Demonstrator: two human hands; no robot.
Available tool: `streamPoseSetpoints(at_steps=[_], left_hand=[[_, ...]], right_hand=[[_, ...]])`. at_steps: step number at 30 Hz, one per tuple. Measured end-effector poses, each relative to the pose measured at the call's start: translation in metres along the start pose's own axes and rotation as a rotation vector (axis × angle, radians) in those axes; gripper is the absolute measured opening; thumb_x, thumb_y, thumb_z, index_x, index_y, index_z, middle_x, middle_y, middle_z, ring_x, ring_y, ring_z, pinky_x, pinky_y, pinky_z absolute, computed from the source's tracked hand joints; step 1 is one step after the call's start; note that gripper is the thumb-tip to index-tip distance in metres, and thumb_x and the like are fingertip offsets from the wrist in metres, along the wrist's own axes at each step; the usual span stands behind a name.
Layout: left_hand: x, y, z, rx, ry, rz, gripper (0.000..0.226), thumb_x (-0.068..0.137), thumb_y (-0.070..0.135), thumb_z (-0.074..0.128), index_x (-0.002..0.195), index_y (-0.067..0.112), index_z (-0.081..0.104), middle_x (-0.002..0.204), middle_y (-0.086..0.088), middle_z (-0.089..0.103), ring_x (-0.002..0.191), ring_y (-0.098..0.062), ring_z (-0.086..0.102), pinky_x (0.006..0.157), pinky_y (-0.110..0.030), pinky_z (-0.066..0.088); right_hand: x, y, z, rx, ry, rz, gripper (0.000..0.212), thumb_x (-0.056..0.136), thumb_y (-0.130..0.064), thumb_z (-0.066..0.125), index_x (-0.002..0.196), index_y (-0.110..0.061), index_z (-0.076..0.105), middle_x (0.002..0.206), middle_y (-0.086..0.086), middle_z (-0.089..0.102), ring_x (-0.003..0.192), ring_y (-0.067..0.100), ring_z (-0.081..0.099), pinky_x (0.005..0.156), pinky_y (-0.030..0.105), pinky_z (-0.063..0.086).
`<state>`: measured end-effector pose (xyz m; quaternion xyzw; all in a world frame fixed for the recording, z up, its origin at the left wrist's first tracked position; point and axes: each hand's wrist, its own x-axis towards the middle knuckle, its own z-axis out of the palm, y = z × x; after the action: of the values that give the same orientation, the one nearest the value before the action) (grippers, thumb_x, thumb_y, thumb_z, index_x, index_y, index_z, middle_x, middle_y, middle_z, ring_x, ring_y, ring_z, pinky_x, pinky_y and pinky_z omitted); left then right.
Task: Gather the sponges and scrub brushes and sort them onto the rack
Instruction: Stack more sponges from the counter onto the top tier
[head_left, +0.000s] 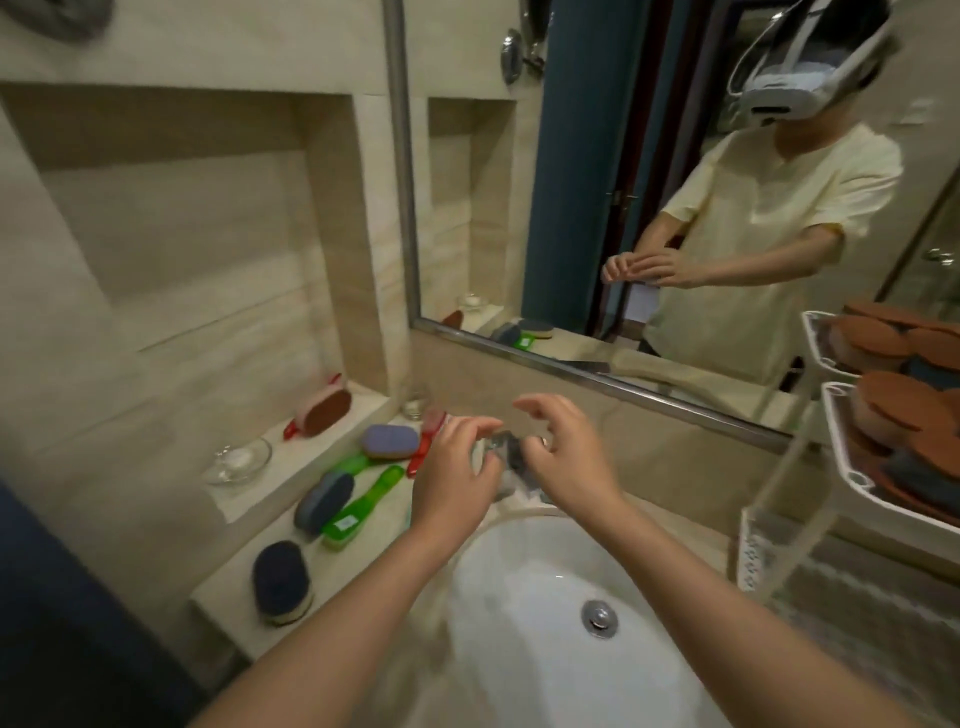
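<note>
My left hand (457, 470) and my right hand (569, 452) hover side by side over the faucet (511, 460), fingers curled and apart, holding nothing. On the counter to their left lie a purple-grey sponge (390, 441), a red-handled brush (423, 449), a blue-grey sponge brush (324, 496), a green-handled brush (361, 506) and a dark blue sponge (282, 579). A pink brush with a brown pad (321, 410) rests on the wall niche ledge. The white rack (839, 441) stands at the right edge, and its two tiers hold several brown and blue sponges.
The white sink basin (519, 639) lies below my hands. A glass bowl (238, 460) sits on the niche ledge and a small glass (415, 405) stands by the mirror corner. The mirror (597, 234) covers the back wall above the counter.
</note>
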<state>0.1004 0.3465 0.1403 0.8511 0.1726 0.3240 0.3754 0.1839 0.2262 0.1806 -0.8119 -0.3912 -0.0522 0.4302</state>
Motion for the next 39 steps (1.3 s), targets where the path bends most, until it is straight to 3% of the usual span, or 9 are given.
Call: streamPoseSetpoints(at_steps=[5,10,17,23,26,33,36,39], left_hand=[[-0.006,-0.068,-0.039,0.035,0.049,-0.186,0.029,0.082,0.018,0.056,0.108,0.032,0.06,0.11,0.012,0.059,0.1,-0.008,0.058,0.085,-0.034,0.05],[-0.021,-0.133,-0.078,0.088,0.052,-0.33,0.032,0.082,0.015,0.06,0.111,0.029,0.06,0.111,0.012,0.058,0.104,-0.008,0.057,0.088,-0.03,0.048],[-0.053,-0.201,-0.117,0.133,0.032,-0.52,0.035,0.084,0.017,0.064,0.117,0.029,0.058,0.113,0.013,0.055,0.104,-0.004,0.058,0.088,-0.03,0.049],[-0.074,-0.231,-0.128,0.18,-0.04,-0.662,0.034,0.089,0.017,0.06,0.122,0.026,0.056,0.122,0.006,0.055,0.108,-0.01,0.055,0.093,-0.033,0.048],[-0.08,-0.24,-0.131,0.191,-0.042,-0.681,0.039,0.088,0.016,0.061,0.125,0.023,0.055,0.126,0.004,0.053,0.11,-0.01,0.054,0.093,-0.028,0.048],[-0.087,-0.255,-0.132,0.206,-0.164,-0.898,0.061,0.09,0.02,0.06,0.145,0.015,0.033,0.145,-0.008,0.035,0.125,-0.025,0.047,0.102,-0.035,0.044],[-0.085,-0.261,-0.13,0.103,-0.151,-0.971,0.057,0.091,0.018,0.057,0.144,0.013,0.036,0.143,-0.01,0.037,0.122,-0.027,0.049,0.101,-0.037,0.046],[-0.081,-0.264,-0.133,-0.067,-0.036,-1.014,0.048,0.096,0.025,0.052,0.14,0.014,0.038,0.142,-0.01,0.041,0.122,-0.026,0.05,0.095,-0.036,0.049]], right_hand=[[0.014,-0.011,0.08,0.038,-0.127,0.032,0.039,0.08,-0.016,0.053,0.115,-0.028,0.062,0.115,-0.01,0.059,0.107,0.01,0.056,0.089,0.029,0.046],[0.019,-0.021,0.158,0.033,-0.264,0.05,0.04,0.082,-0.015,0.054,0.12,-0.025,0.061,0.119,-0.007,0.06,0.11,0.01,0.055,0.084,0.026,0.044],[0.003,-0.034,0.251,0.026,-0.513,0.084,0.038,0.085,-0.017,0.056,0.123,-0.02,0.061,0.123,0.0,0.062,0.113,0.016,0.058,0.093,0.03,0.046],[-0.014,-0.039,0.298,0.026,-0.642,0.13,0.041,0.086,-0.016,0.056,0.127,-0.015,0.058,0.127,0.004,0.06,0.115,0.019,0.056,0.098,0.03,0.044],[-0.019,-0.038,0.315,0.011,-0.724,0.179,0.043,0.088,-0.018,0.054,0.131,-0.016,0.054,0.129,0.004,0.059,0.115,0.018,0.056,0.097,0.032,0.046],[-0.029,-0.033,0.34,0.086,-0.897,0.438,0.058,0.094,-0.012,0.05,0.148,-0.007,0.029,0.147,0.014,0.044,0.133,0.025,0.045,0.104,0.03,0.037],[-0.028,-0.035,0.345,0.189,-0.901,0.567,0.058,0.09,-0.004,0.051,0.145,-0.003,0.033,0.141,0.018,0.05,0.127,0.028,0.051,0.105,0.036,0.042],[-0.023,-0.04,0.345,0.247,-0.748,0.625,0.038,0.089,-0.004,0.05,0.127,-0.007,0.052,0.121,0.014,0.06,0.109,0.025,0.058,0.094,0.036,0.048]])
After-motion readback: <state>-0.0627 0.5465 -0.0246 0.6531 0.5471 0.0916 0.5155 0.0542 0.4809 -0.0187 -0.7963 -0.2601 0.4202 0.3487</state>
